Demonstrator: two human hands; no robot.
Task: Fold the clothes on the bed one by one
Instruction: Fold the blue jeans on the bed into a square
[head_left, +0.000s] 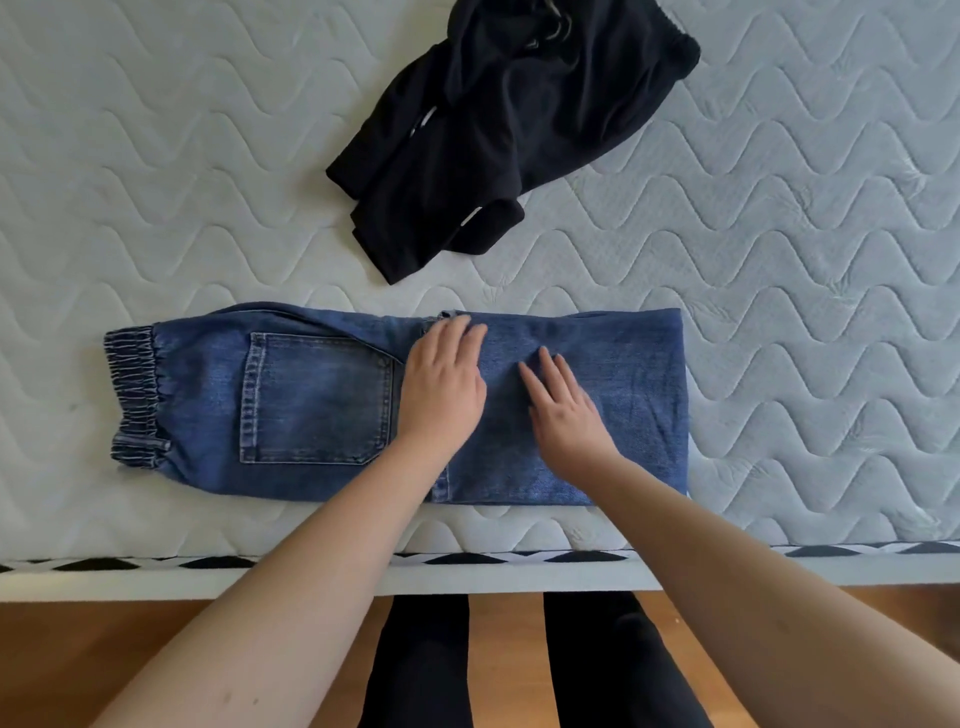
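Near the bed's front edge, seen from our head camera, the blue jeans (322, 400) lie flat on the quilted mattress (805, 260), their long axis running from nine o'clock, where the elastic waistband sits, to three o'clock, where a folded edge ends them. Our left hand (444, 382) and right hand (563, 410) both rest flat on the denim at its middle, fingers straight and gripping nothing, just beside each other. Waistband and folded edge lie about equally far from the hands; we judge the next fold would carry one end across, left hand nearer the waistband. At twelve o'clock, well apart, a black garment (498, 130) waits crumpled, still unfolded.
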